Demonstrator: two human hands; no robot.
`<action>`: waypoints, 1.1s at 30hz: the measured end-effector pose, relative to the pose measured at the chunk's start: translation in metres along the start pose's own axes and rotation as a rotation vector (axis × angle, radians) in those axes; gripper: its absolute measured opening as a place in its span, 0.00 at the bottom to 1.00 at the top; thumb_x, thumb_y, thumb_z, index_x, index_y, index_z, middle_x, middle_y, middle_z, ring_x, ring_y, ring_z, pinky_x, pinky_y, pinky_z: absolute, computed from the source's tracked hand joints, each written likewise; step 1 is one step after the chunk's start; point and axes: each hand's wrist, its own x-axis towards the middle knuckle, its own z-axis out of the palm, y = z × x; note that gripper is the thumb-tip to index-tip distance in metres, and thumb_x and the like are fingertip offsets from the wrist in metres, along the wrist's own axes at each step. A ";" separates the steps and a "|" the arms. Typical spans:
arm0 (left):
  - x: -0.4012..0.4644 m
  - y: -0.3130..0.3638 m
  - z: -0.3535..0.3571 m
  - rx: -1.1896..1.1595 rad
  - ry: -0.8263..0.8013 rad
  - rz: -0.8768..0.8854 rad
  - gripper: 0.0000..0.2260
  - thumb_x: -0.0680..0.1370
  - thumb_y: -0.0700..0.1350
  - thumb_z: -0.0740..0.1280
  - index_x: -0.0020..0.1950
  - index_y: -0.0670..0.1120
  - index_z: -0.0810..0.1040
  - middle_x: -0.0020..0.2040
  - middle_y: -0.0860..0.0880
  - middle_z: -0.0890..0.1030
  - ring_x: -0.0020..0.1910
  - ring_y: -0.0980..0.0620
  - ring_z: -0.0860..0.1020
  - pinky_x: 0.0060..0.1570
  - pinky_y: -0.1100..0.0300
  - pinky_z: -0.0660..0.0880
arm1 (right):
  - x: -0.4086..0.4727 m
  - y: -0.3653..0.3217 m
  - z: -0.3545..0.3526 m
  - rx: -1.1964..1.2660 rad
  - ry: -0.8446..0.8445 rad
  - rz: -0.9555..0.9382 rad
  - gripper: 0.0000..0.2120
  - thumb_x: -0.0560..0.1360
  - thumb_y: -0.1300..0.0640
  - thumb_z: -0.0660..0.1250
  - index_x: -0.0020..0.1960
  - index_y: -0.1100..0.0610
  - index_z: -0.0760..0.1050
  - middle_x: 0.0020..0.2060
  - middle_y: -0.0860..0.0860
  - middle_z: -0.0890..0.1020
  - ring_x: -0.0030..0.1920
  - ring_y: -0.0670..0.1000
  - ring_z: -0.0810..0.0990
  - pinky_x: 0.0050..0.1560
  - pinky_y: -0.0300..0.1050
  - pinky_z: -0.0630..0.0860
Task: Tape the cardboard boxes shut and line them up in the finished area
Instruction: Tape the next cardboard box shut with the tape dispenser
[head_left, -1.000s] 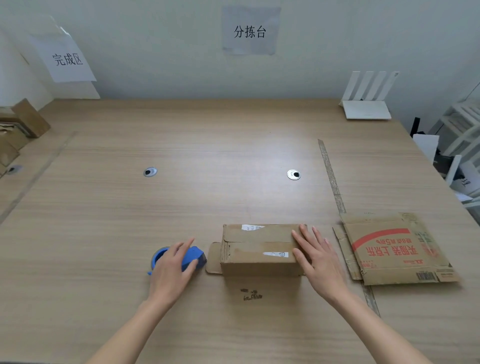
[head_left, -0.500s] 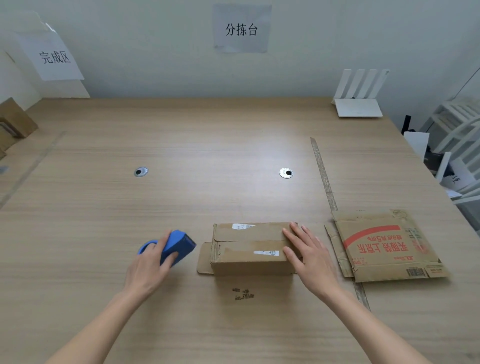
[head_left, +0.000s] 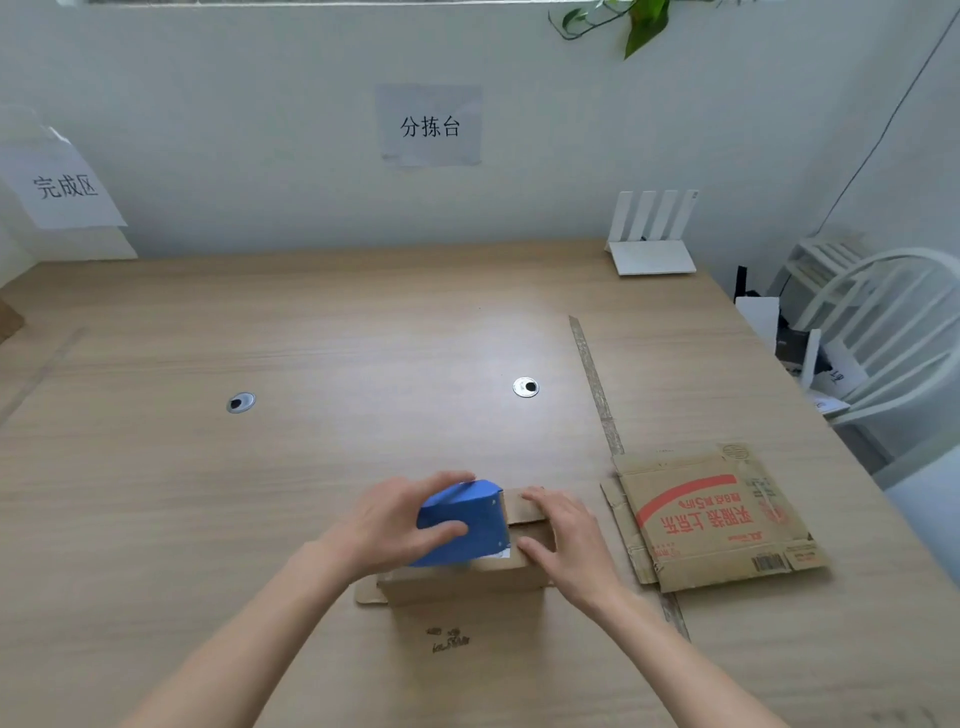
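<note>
On the far left a paper sign (head_left: 65, 184) hangs on the wall, and a second sign (head_left: 429, 126) hangs in the middle, above the wooden bench (head_left: 311, 338). Two round cable holes (head_left: 240, 402) sit in the bench top, and a strip of old tape (head_left: 597, 384) runs across it toward the near edge. At the back right stands a white router (head_left: 652, 236); beyond the bench edge is a white chair (head_left: 878, 332), and a green plant (head_left: 631, 21) hangs at the top.

The left hand (head_left: 387, 522) grips a blue tape dispenser (head_left: 465, 522) – fingers over its top, thumb on its near side – and holds it over the left part of the box (head_left: 467, 584). The right hand (head_left: 569, 540) rests on the right part of the box top, fingers fairly straight and spread, just beside the dispenser.

The box is small, brown cardboard, near the front middle of the bench; one flap sticks out flat at its left end, and its top is mostly hidden by the hands. Right of it, close but apart, lies a flattened carton (head_left: 711, 519) with red print and a barcode.
</note>
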 end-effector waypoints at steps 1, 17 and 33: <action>0.001 0.000 0.004 0.029 -0.004 0.006 0.24 0.74 0.65 0.60 0.70 0.71 0.62 0.50 0.56 0.83 0.42 0.54 0.78 0.46 0.53 0.76 | -0.001 0.001 -0.001 0.034 0.015 0.004 0.26 0.73 0.51 0.74 0.69 0.43 0.72 0.67 0.38 0.75 0.70 0.43 0.70 0.67 0.44 0.67; 0.002 -0.002 0.025 0.044 0.019 0.036 0.21 0.75 0.68 0.57 0.67 0.80 0.59 0.42 0.65 0.81 0.33 0.61 0.73 0.36 0.62 0.71 | -0.003 -0.003 -0.005 0.482 -0.157 0.104 0.15 0.80 0.40 0.64 0.66 0.31 0.74 0.70 0.27 0.67 0.77 0.34 0.51 0.77 0.47 0.53; 0.000 -0.002 0.023 0.132 0.050 0.043 0.23 0.74 0.70 0.55 0.70 0.77 0.61 0.48 0.68 0.81 0.36 0.63 0.73 0.35 0.66 0.69 | 0.009 -0.012 -0.005 0.697 -0.037 0.247 0.02 0.76 0.53 0.74 0.47 0.50 0.85 0.41 0.44 0.86 0.44 0.39 0.81 0.48 0.36 0.77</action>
